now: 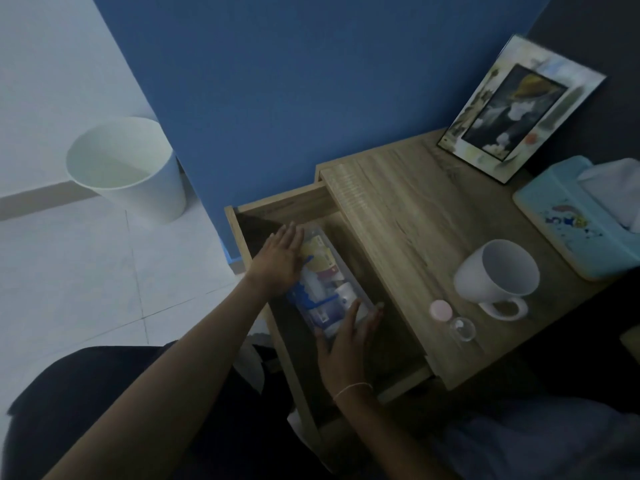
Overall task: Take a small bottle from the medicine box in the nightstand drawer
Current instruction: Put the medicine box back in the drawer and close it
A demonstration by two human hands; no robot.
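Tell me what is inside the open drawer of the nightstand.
The drawer holds a clear medicine box with coloured packets and small white containers. The left hand and right hand rest on its ends, covering part of it. No small bottle can be told apart.

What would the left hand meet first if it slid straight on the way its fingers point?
Probably the drawer's back wall: the left hand lies flat on the medicine box, fingers pointing there. Depth is unclear.

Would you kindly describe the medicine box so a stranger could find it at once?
Find the wooden nightstand and its open drawer. Inside lies a clear plastic medicine box, packed with colourful packets, the only thing visible in the drawer.
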